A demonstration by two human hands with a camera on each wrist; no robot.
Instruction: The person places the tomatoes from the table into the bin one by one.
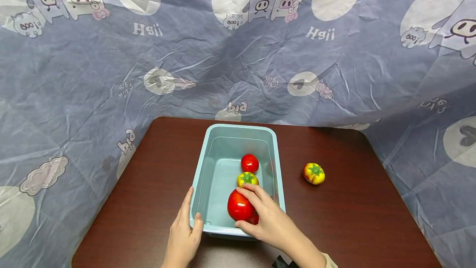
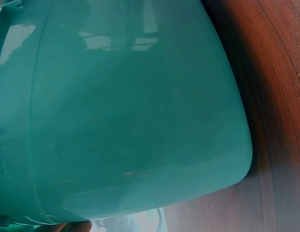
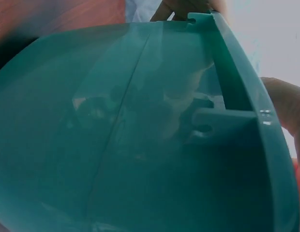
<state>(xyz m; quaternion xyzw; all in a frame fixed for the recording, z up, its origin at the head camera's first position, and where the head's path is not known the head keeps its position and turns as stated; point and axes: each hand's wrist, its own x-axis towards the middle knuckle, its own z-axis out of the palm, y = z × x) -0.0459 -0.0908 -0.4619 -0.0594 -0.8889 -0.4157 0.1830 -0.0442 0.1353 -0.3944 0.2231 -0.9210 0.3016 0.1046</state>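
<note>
My right hand (image 1: 265, 214) holds a large glossy red fruit (image 1: 238, 205) at the near right of a light blue plastic bin (image 1: 202, 168), fingers over its far side and thumb at its near side. Part of a darker red fruit (image 1: 254, 219) shows beneath the hand. Just beyond the fingertips lies a yellow tomato (image 1: 247, 178) with green leaves, and past it a smaller red fruit (image 1: 249, 163). At the bin's near left corner my left hand (image 1: 184, 233) grips the rim, fingers along the outer wall. Both wrist views are mostly filled by the bin's outer wall (image 2: 140, 111).
A yellow-red tomato (image 1: 314, 173) with green leaves lies on the dark brown table (image 1: 334, 218), right of the bin. Behind the table hangs a blue-grey patterned cloth (image 1: 208, 61). A small black object (image 1: 280, 262) shows at the near edge, beside the right forearm.
</note>
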